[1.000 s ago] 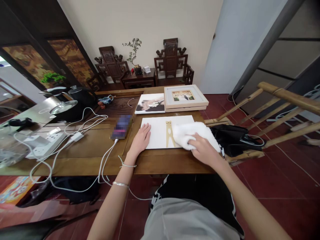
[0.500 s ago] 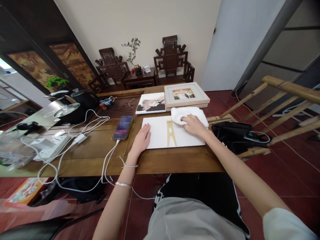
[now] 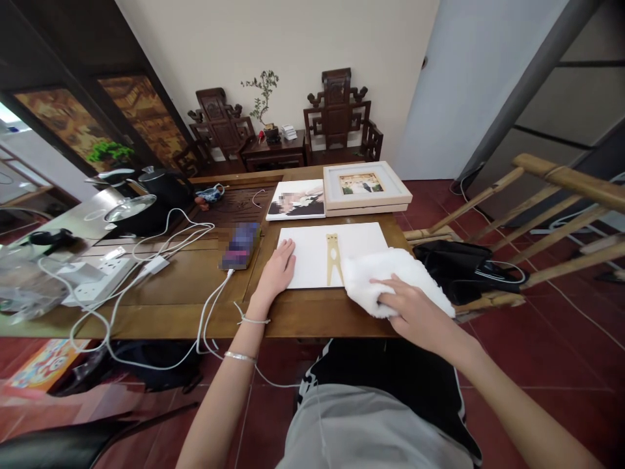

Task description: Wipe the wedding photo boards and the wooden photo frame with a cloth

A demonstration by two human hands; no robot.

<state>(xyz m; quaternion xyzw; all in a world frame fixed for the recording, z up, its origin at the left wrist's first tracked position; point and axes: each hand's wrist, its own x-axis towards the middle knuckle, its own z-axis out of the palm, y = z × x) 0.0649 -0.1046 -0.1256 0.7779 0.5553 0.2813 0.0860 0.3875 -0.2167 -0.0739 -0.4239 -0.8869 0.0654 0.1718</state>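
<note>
A white rectangular board (image 3: pixel 307 257) lies flat on the wooden table (image 3: pixel 293 319). On its middle is a flat, tan figure (image 3: pixel 333 251) with an animal-like head, two long legs and an oval opening. My left hand (image 3: pixel 280 266) rests on the board's left edge with its fingers stretched out flat. My right hand (image 3: pixel 410 306) grips a fluffy white cloth (image 3: pixel 390 270), fingers pressed into it. The cloth covers the board's near right corner and hangs over onto the table's right end.
Behind the board lie a photo print (image 3: pixel 295 198) and a pale wooden picture frame (image 3: pixel 366 189). A phone (image 3: pixel 240 244) on a white charging cable is to the left, near a power strip (image 3: pixel 100 280) and tangled cords. A bamboo rack (image 3: pixel 561 195) stands at right.
My right hand has drawn the cloth toward me, from the board's far right corner to its near right corner. My left hand has stayed in place.
</note>
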